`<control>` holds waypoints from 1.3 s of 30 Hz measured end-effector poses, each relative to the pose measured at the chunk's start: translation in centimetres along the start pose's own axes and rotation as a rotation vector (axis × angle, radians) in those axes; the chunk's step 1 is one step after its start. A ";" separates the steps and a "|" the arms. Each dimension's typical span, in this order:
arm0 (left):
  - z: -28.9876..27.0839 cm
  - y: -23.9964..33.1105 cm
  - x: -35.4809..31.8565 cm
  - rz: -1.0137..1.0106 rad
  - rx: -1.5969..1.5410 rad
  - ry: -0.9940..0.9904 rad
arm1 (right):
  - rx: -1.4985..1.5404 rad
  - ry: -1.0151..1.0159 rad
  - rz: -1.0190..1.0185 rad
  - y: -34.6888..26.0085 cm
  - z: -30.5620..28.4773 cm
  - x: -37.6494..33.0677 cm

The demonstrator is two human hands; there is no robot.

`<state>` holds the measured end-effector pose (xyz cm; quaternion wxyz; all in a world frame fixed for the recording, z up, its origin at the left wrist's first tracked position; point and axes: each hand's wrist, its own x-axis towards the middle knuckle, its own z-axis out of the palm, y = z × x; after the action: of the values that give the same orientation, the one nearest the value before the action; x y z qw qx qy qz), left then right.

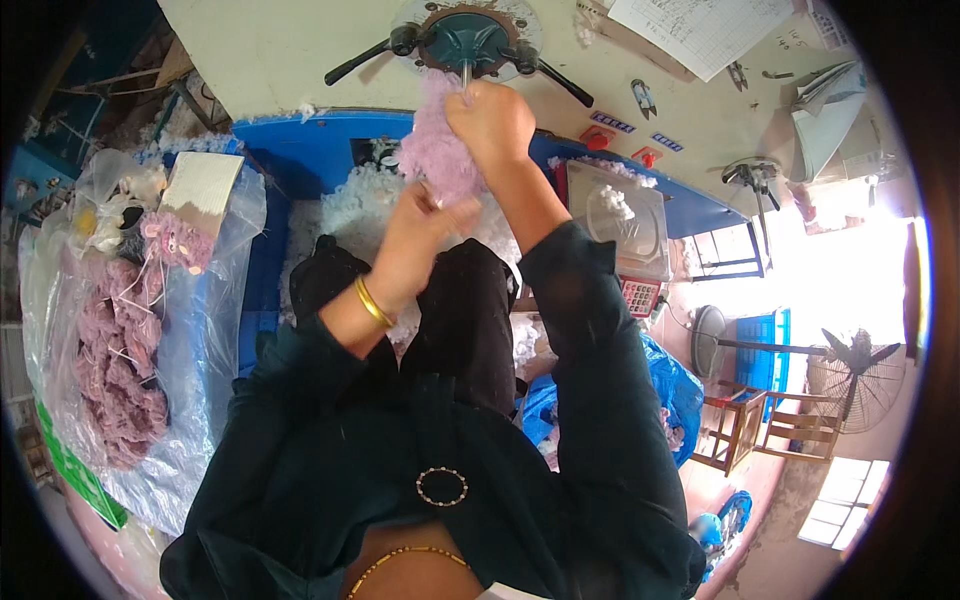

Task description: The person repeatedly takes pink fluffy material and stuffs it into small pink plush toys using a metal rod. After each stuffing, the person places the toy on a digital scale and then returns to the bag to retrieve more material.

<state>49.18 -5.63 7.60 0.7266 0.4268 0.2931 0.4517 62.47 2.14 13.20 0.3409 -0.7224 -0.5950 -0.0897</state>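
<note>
A fluffy lilac plush piece [436, 145] hangs at the thin metal nozzle [467, 72] of the green machine head [466, 42] on the table. My right hand [492, 122] is closed round the upper part of the plush, close against the nozzle. Just below, my left hand [418, 240], with a gold bangle at its wrist, touches the plush's lower end. Its fingers are smeared by motion, so their grip does not show. White fluffy stuffing [360, 212] lies below the table edge, around my knees.
Two black handles [357, 62] stick out beside the machine head. At left, lilac plush pieces [120, 350] are heaped on clear plastic sheeting [205, 330]. Snippers [643, 98] and a written sheet [700, 30] lie on the table. Red switches [597, 138] sit at its edge, near a scale [640, 297].
</note>
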 end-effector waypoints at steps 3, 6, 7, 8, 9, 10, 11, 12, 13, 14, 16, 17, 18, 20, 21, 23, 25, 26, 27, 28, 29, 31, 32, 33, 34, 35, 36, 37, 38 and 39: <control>0.6 -0.2 -1.9 0.270 0.588 0.034 | 0.082 -0.002 -0.005 -0.7 -1.5 -2.4; -1.0 0.0 -1.1 0.517 0.838 -0.043 | 0.123 -0.020 -0.031 -0.9 -2.8 -3.9; -0.6 1.4 -1.3 0.419 0.706 -0.066 | 0.135 -0.070 0.003 -1.3 -3.3 -3.8; -0.3 2.2 -1.4 0.321 0.574 -0.089 | 0.146 -0.120 0.037 -1.5 -3.7 -3.7; -0.3 2.8 -0.2 0.258 0.521 -0.083 | 0.164 -0.128 0.072 -1.5 -3.3 -2.8; -0.5 3.3 2.0 0.184 0.465 -0.078 | 0.179 -0.143 0.114 -1.3 -2.4 -1.4; -0.7 3.6 3.2 0.118 0.410 -0.066 | 0.198 -0.158 0.148 -1.2 -1.5 -0.2; -0.2 3.5 2.9 0.176 0.554 -0.018 | 0.186 -0.156 0.156 -1.0 -1.5 -0.2; 0.1 3.6 2.6 0.202 0.490 -0.012 | 0.213 -0.152 0.163 -0.8 -1.5 -0.5; 0.3 3.8 2.3 0.228 0.425 -0.005 | 0.241 -0.148 0.170 -0.7 -1.5 -0.9; 0.8 3.9 2.4 0.314 0.345 0.034 | 0.283 -0.143 0.180 -0.8 -2.0 -1.2; 1.0 3.5 2.3 0.363 0.328 0.070 | 0.296 -0.154 0.189 -0.6 -2.0 -1.7; 1.0 3.4 2.8 0.359 0.367 0.081 | 0.309 -0.166 0.196 -0.5 -2.1 -1.9; 0.7 3.3 5.0 0.294 0.502 0.066 | 0.296 -0.125 0.208 0.2 -1.3 -0.1; 0.6 3.6 6.0 0.242 0.602 0.049 | 0.296 -0.102 0.206 0.4 -1.0 1.0; 0.3 3.2 5.4 0.198 0.499 0.032 | 0.263 -0.062 0.179 0.6 -0.5 0.4; 0.1 3.1 3.7 0.123 0.209 0.021 | 0.310 -0.073 0.177 -0.2 -0.9 -1.0; 0.1 3.5 2.7 0.124 0.248 -0.006 | 0.281 -0.059 0.146 -0.5 -1.2 -1.7; 0.2 3.9 1.3 0.122 0.279 -0.040 | 0.304 -0.045 0.124 -0.3 -1.6 -2.3; 0.1 4.1 0.1 0.120 0.315 -0.065 | 0.335 -0.037 0.100 -0.1 -1.7 -3.1; -0.3 3.8 -0.6 -0.006 0.099 -0.070 | 0.366 -0.028 0.075 0.1 -2.0 -3.8; -1.6 3.3 -1.3 -0.251 -0.331 -0.070 | 0.469 -0.033 0.040 0.3 -2.8 -5.1; -2.2 3.0 -1.3 0.066 -0.031 -0.118 | 0.546 -0.027 0.034 0.5 -2.9 -5.7; -2.7 2.6 -1.2 0.377 0.269 -0.168 | 0.617 -0.019 0.033 1.0 -2.8 -6.1; -2.8 2.3 -1.1 0.397 0.325 -0.189 | 0.631 0.011 0.000 2.0 -2.0 -6.4; -2.8 2.0 -0.7 0.421 0.379 -0.208 | 0.717 -0.013 0.056 2.6 -1.2 -6.7; -2.3 1.8 -0.2 0.153 0.186 -0.201 | 0.803 -0.038 0.110 2.6 -1.0 -6.8; -1.8 1.8 0.2 -0.115 -0.010 -0.192 | 0.888 -0.062 0.166 2.6 -0.9 -6.9; -1.6 2.0 0.2 -0.125 0.163 -0.161 | 0.946 -0.079 0.174 2.5 -0.9 -6.9; -1.2 1.9 1.1 0.088 0.318 -0.136 | 0.864 -0.031 0.128 2.5 -0.6 -6.3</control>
<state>47.92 -3.81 8.70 0.6477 0.5781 0.2923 0.4011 63.20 -3.39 9.38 0.6079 -0.5499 -0.5369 0.1995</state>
